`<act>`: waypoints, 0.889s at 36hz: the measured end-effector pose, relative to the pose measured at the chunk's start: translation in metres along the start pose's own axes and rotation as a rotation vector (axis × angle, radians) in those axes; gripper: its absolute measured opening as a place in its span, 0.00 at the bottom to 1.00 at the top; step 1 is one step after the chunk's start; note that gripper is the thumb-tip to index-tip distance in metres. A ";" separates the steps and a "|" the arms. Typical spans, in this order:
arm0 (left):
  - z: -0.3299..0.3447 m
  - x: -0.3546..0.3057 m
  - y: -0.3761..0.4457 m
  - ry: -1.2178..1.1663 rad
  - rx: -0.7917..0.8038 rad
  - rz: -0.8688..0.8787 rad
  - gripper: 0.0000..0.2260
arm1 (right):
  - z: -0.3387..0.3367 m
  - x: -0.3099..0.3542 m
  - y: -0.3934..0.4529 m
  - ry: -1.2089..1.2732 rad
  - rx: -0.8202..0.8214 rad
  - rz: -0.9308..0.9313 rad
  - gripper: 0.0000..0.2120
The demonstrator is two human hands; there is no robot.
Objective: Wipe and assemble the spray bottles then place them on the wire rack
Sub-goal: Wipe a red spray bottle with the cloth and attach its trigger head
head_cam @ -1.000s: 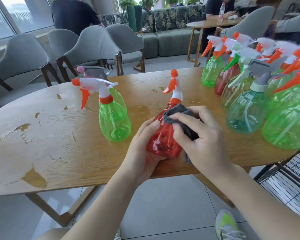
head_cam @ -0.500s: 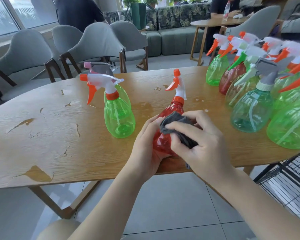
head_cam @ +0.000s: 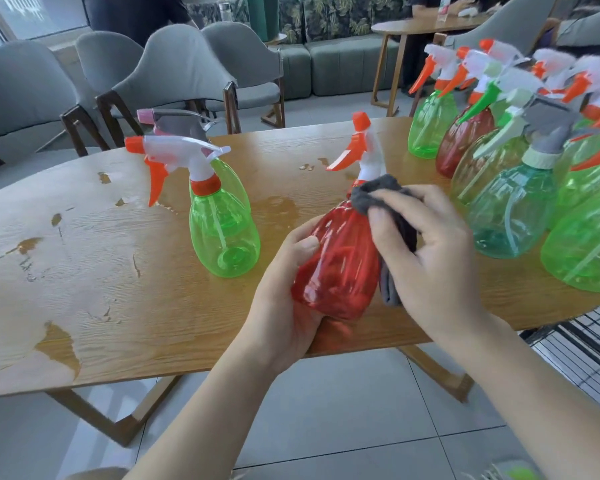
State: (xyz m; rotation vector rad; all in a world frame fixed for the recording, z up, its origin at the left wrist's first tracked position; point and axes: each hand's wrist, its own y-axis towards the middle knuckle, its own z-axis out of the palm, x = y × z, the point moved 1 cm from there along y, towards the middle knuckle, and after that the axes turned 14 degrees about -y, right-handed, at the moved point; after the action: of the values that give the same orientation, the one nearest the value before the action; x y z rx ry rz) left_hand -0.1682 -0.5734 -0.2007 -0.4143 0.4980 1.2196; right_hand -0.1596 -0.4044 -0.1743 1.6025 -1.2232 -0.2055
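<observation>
Red translucent plastic spray bottle (head_cam: pixel 338 261) with its white-and-orange trigger head sat tilted over the near edge of the wooden desk (head_cam: pixel 118 289). My left grip (head_cam: pixel 284 306) curled under its base, holding it. My right grip (head_cam: pixel 426 251) pinched a dark grey cloth (head_cam: pixel 378 194) against its neck and shoulder. I saw a green translucent spray bottle (head_cam: pixel 222 233) standing just left, others crowding the right end.
</observation>
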 end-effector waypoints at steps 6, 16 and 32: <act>0.000 -0.006 -0.002 0.060 0.018 -0.021 0.25 | 0.008 0.011 -0.008 -0.028 -0.028 -0.100 0.10; 0.003 -0.001 -0.001 0.085 0.018 -0.006 0.32 | 0.003 0.005 -0.007 -0.028 -0.007 -0.105 0.09; -0.005 -0.001 0.000 0.032 -0.017 -0.106 0.27 | 0.004 0.020 -0.020 -0.040 -0.009 -0.261 0.07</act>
State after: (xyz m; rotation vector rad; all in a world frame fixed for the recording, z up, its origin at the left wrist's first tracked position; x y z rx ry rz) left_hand -0.1691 -0.5769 -0.2042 -0.4701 0.4878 1.1173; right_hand -0.1414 -0.4242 -0.1833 1.7555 -1.0391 -0.4094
